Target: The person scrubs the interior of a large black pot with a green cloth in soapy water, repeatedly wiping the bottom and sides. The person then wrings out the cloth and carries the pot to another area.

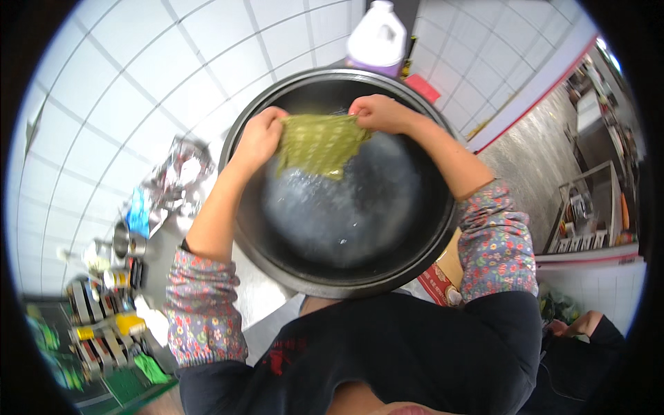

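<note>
A wet olive-green cloth [317,144] is stretched between my two hands, over the far part of a large black basin [249,244]. My left hand [261,136] pinches its left upper corner, and my right hand [382,114] grips the right one. The cloth's lower edge hangs ragged near the water. Cloudy water [337,218] with glints on its surface fills the bottom of the basin. Floral sleeve covers are pushed up on both my forearms.
A white plastic jug [377,39] stands behind the basin by the tiled wall. Crumpled silver foil packaging [181,166] and a metal cup [136,244] lie on the left counter. At lower right is another person's arm [583,326]. A red printed carton [434,282] sits beside the basin.
</note>
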{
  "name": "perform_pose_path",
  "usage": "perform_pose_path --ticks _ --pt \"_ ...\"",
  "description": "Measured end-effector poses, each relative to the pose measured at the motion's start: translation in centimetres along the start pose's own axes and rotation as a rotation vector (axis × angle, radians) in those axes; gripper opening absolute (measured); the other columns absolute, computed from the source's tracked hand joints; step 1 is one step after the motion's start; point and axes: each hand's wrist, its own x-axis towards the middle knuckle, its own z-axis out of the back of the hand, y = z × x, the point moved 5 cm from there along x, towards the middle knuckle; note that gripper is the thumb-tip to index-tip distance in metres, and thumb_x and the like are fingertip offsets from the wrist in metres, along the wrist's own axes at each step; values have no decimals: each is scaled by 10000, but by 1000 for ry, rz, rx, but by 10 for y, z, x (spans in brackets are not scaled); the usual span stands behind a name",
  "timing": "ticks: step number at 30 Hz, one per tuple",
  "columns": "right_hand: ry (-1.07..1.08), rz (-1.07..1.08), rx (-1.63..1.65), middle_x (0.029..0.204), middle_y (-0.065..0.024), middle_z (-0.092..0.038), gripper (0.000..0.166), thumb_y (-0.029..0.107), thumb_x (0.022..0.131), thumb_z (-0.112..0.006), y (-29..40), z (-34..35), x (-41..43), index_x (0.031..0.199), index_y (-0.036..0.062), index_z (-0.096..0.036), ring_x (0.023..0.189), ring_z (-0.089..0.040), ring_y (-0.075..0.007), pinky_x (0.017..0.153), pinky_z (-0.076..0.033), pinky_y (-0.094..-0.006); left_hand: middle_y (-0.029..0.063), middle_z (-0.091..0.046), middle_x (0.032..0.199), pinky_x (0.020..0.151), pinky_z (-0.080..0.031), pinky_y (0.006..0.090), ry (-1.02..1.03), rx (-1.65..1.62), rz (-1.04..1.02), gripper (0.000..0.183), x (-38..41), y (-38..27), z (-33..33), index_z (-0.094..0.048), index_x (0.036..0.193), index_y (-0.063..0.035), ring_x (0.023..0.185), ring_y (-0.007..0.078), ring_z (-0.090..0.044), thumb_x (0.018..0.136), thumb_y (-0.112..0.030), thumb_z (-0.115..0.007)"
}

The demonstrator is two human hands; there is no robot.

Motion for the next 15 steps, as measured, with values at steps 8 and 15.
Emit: perform_pose_path --ticks 8,15 --pt "-572 283 -190 761 -164 -616 175 214 723 -552 17 43 -29 786 60 -606 746 -601 -327 679 -472 -415 195 -603 820 694 -471 403 -20 537 -205 378 1 -43 -6 -473 988 -18 741 348 -593 719 -213 -652" --pt "418 297 -772 792 -143 -631 169 153 672 -587 -84 -138 -31 810 68 -635 730 -597 -315 631 -474 -428 187 -595 940 793 -470 418 815 1073 -314 403 -58 66 -132 -540 1033 -71 940 310 -577 712 -285 -658"
